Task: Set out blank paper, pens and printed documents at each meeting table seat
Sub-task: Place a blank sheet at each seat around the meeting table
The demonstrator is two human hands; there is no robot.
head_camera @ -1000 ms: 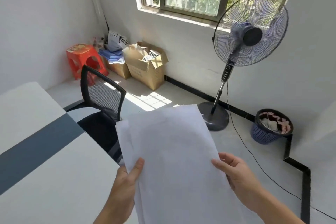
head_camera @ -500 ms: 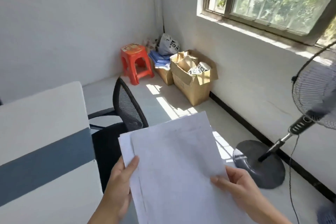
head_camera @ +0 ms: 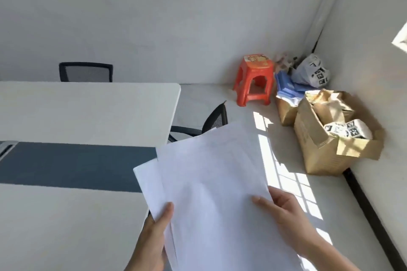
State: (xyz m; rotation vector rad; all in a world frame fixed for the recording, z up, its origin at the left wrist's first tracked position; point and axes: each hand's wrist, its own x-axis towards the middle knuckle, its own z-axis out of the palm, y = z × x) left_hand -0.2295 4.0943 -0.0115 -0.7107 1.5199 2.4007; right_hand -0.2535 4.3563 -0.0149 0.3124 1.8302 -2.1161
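Observation:
A fanned sheaf of white paper sheets (head_camera: 209, 174) is held up in front of me, over the right end of the meeting table (head_camera: 88, 108). My left hand (head_camera: 154, 237) grips the sheaf's lower left edge, thumb on top. My right hand (head_camera: 284, 218) pinches the lower right edge, thumb on the front sheet. The table is white with a dark grey strip across its middle. No pens or printed documents show on it.
A black mesh chair (head_camera: 217, 117) stands at the table's right end, another chair (head_camera: 86, 72) at the far side. An orange plastic stool (head_camera: 254, 80), open cardboard boxes (head_camera: 326, 138) and a white bag (head_camera: 311, 71) fill the far right corner by the wall.
My view has swung left: the fan and window have left the frame and more of the table shows. Both hands keep their hold on the paper.

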